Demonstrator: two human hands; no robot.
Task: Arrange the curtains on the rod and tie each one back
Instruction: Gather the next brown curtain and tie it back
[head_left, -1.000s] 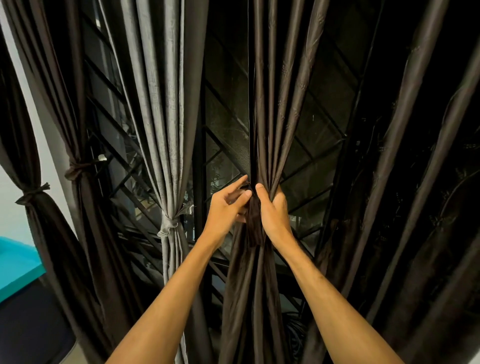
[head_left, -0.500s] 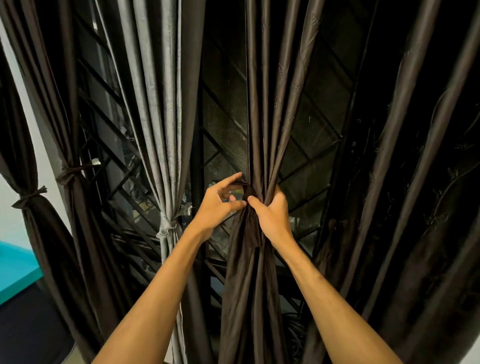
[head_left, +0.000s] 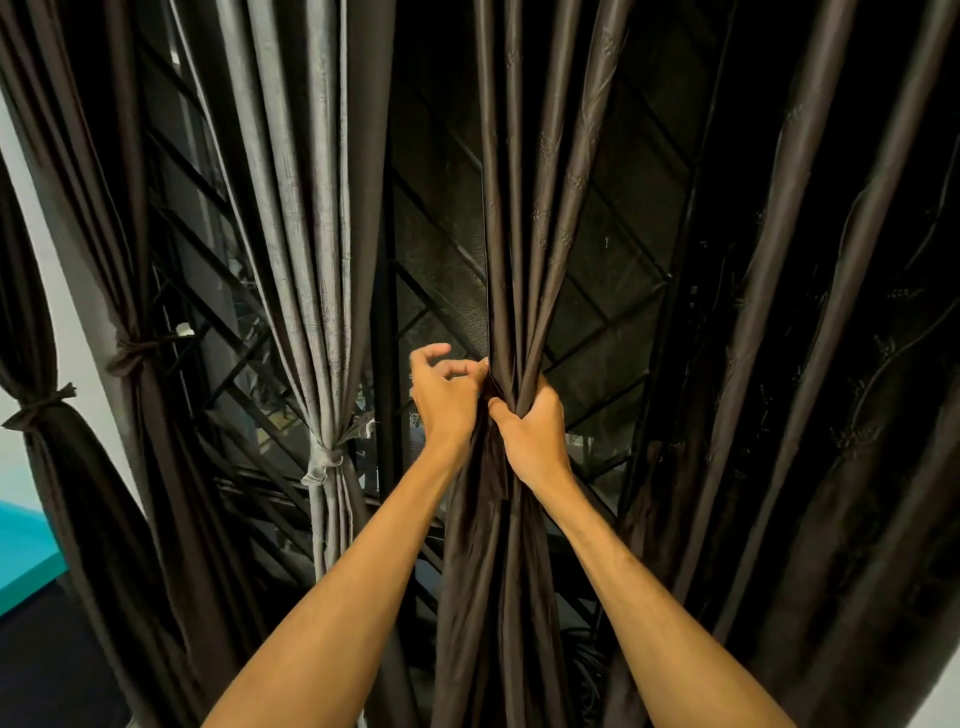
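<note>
Dark curtain: straight ahead in the middle of the view, its folds gathered into one narrow bundle at hand height and fanning out above and below.
Right grip: the person's right hand, fingers and thumb curled round the gathered bundle and holding it tight.
Left grip: the left hand just beside the right, fingers curled, fingertips at the bundle's left edge. I cannot tell whether it pinches cloth or only touches it.
Loose curtain: dark, hanging in broad untied folds to the right.
Grey curtain: left of the hands, cinched by a grey tie.
Two further dark curtains: at the far left, one bound by a band, the other by a knot.
Window grille: behind the curtains, dark diagonal bars.
Teal surface: at the lower left edge.
</note>
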